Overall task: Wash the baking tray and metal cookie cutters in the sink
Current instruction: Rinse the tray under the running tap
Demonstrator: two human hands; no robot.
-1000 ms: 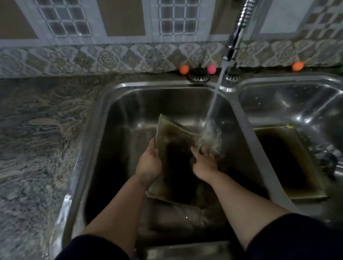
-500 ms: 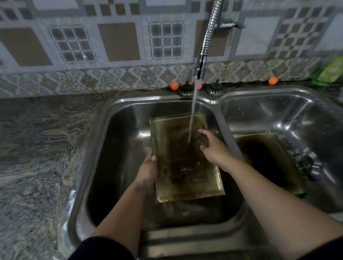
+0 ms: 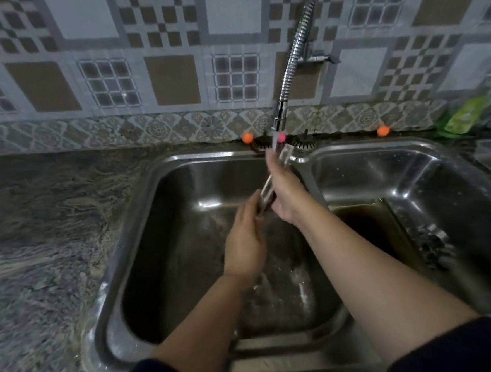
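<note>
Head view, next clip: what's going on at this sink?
A person is rinsing a baking tray over the left basin. Both hands grip it: the left hand at its near end, the right hand higher up, tipping it edge-on under the running tap. A second tray and some cookie cutters lie in the right basin.

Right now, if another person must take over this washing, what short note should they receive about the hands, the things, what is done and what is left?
Left hand: holds the lower end of the flat dark metal baking tray.
Right hand: grips the tray higher up; it stands on edge, tilted, over the left steel sink basin.
Water runs from the flexible chrome tap onto the tray's top end.
A second dark tray lies in the right basin, with the metal cookie cutters beside it.
Done: nothing certain; the held tray is being rinsed.
Left: finish it, then wash the second tray and cutters.
</note>
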